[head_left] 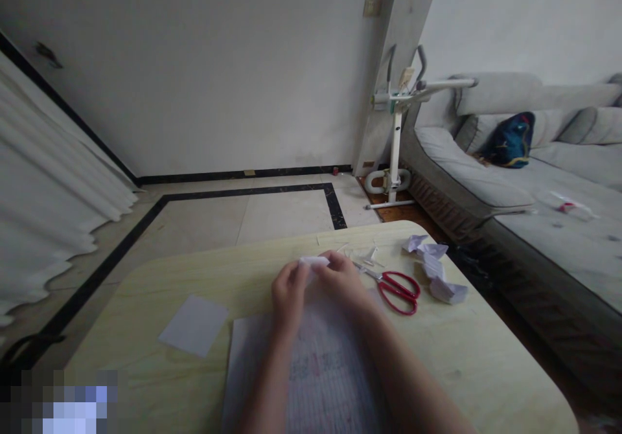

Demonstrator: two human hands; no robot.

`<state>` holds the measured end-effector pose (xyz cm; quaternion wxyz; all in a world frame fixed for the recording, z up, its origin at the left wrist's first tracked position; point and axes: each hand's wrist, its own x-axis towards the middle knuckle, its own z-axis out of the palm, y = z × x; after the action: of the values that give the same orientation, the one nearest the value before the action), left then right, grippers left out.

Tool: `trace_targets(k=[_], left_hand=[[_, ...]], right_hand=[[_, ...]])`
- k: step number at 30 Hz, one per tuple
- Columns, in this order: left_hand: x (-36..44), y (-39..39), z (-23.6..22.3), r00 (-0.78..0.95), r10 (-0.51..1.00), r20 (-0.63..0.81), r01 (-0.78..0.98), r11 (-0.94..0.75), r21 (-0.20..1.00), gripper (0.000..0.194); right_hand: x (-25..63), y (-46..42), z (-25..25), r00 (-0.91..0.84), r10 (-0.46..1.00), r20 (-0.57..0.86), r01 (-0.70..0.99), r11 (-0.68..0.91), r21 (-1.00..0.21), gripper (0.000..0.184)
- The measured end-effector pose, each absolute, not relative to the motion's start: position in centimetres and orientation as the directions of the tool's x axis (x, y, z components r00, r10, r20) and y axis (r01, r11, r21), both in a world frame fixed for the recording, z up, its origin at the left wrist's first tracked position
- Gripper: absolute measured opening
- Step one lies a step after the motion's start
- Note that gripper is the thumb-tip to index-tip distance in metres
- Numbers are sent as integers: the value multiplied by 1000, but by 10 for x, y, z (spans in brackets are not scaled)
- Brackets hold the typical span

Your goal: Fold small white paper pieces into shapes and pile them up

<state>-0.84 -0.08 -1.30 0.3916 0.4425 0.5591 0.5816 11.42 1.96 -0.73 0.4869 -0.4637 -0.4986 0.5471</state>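
Note:
Between my two hands, above the far part of the table, is a small folded piece of white paper [313,262]. My left hand [289,288] is closed on its left end, and my right hand [343,282] grips its right end. Beneath my forearms lies a sheet of printed, lined paper [321,363]. Just right of my right hand rest scissors with red handles [401,291], their blades partly behind the hand. A square of white paper [194,325] lies flat to the left.
Several folded paper pieces [435,269] lie along the right side of the pale wooden table [471,356]. Thin white scraps [372,254] are scattered near the far edge. Beyond the table stand a grey sofa [558,259] and a white exercise machine [396,142].

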Motion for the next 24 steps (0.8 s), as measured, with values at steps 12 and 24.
trace_targets(k=[12,24], left_hand=[[-11,1,-14,-339,935,101,73,-81,994,22],[-14,1,-14,-352,927,129,95,-102,990,20]], right_hand=[[107,15,-1,-107,994,6,15,8,-1000,14],[106,15,-3,-95,992,82,60,88,-994,15]])
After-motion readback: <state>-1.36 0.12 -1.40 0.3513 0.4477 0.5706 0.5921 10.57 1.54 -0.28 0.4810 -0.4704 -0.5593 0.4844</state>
